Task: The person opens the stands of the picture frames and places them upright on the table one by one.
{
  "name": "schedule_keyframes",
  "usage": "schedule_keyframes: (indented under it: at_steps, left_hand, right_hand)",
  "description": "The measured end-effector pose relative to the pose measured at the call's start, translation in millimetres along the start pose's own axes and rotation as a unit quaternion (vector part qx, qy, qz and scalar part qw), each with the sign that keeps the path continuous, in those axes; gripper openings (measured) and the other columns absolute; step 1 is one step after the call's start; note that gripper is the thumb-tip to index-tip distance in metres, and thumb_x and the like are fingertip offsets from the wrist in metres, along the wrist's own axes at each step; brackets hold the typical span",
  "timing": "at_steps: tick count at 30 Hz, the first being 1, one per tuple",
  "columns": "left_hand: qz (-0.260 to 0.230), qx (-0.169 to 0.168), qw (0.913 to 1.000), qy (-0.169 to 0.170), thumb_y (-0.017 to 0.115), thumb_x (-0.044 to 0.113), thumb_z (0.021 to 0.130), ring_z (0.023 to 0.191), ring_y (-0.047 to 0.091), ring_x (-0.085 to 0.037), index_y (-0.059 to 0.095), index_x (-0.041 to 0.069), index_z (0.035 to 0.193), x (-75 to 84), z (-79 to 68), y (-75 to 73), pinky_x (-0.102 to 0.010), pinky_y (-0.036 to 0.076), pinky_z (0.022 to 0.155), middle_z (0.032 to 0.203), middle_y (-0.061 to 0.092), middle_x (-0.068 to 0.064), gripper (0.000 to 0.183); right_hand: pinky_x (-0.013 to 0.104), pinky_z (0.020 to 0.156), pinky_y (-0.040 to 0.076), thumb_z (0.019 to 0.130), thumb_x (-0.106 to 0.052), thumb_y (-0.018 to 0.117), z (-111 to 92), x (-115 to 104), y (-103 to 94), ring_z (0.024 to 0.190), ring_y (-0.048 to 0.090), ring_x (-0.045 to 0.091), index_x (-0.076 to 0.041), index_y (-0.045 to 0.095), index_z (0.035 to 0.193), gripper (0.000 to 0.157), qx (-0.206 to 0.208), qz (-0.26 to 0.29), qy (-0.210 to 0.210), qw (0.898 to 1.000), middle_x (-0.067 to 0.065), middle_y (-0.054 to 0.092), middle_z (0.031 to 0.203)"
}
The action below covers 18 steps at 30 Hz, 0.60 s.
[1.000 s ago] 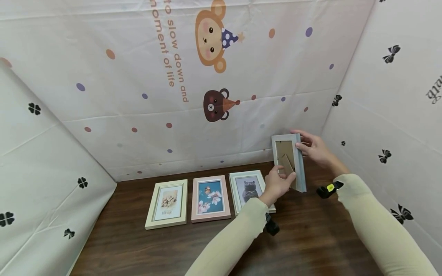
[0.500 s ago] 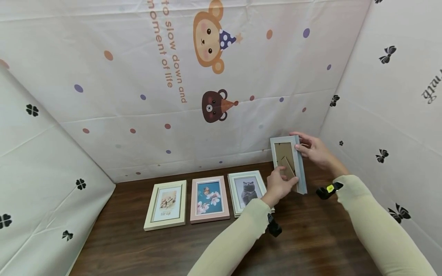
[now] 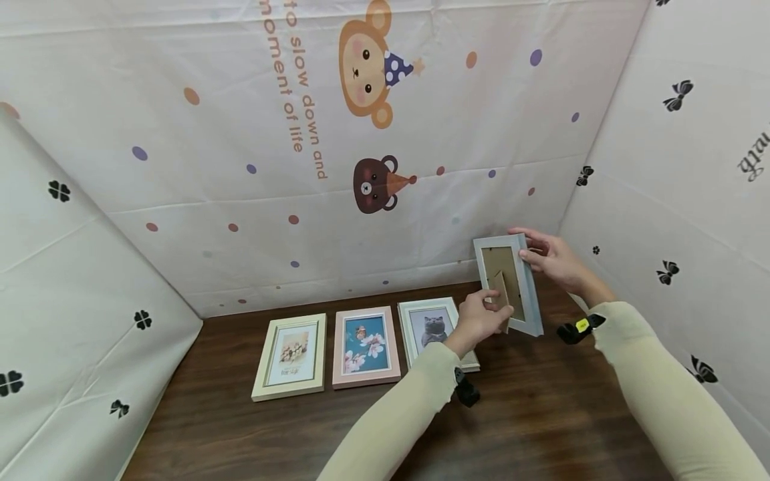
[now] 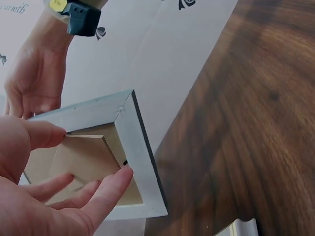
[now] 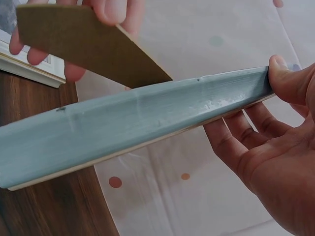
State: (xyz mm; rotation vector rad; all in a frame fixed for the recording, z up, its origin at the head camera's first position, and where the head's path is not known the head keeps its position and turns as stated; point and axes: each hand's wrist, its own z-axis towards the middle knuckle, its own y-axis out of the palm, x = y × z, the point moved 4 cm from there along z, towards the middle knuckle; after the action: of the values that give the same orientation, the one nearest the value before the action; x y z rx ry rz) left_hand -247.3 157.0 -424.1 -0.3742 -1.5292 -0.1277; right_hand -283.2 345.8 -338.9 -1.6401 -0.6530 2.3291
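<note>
In the head view, a light blue picture frame [image 3: 531, 294] is held up at the right, its brown back turned toward me. My right hand [image 3: 559, 264] grips its upper right side, thumb on the near face and fingers behind. A flat brown stand [image 5: 88, 42] angles out from the frame's back. My left hand [image 3: 478, 319] pinches this stand near its free end. In the left wrist view, the left thumb and fingertips lie along opposite edges of the stand. The frame's picture side is hidden.
A white frame [image 3: 427, 303] with a cat picture lies beside the left hand, partly covered by it. Further left lie a pink frame [image 3: 339, 347] and a cream frame [image 3: 265, 361]. A printed cloth wall [image 3: 421, 247] stands behind the dark wooden table [image 3: 240, 441].
The stand has swung further out from the frame's back. My left hand has shifted slightly left with it, while the blue frame has turned and its lower end moved right.
</note>
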Motion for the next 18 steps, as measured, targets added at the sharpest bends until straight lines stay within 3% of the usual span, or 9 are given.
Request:
schedule_keyframes:
  at_steps: [9, 18]
  left_hand:
    - [0.002, -0.016, 0.9995, 0.027, 0.075, 0.014, 0.093, 0.063, 0.071, -0.016, 0.072, 0.008, 0.124, -1.5, 4.1, -8.2, -0.028, 0.059, 0.058, 0.097, 0.074, -0.005, 0.032]
    - [0.022, -0.007, 0.9988, 0.044, 0.073, 0.013, 0.093, 0.069, 0.074, -0.029, 0.078, 0.014, 0.109, -3.7, 8.1, -21.9, -0.031, 0.060, 0.059, 0.086, 0.071, 0.005, 0.016]
  right_hand:
    - [0.028, 0.081, 0.058, 0.108, -0.014, 0.054, -4, -3, -4.2, 0.108, 0.061, 0.009, -0.019, 0.047, 0.155, 0.048, -0.012, 0.011, 0.006, 1.000, 0.025, 0.052, 0.141]
    - [0.028, 0.081, 0.057, 0.108, -0.011, 0.053, -7, 0, -6.3, 0.108, 0.062, 0.009, -0.012, 0.045, 0.155, 0.048, -0.001, 0.006, 0.033, 0.999, 0.025, 0.053, 0.143]
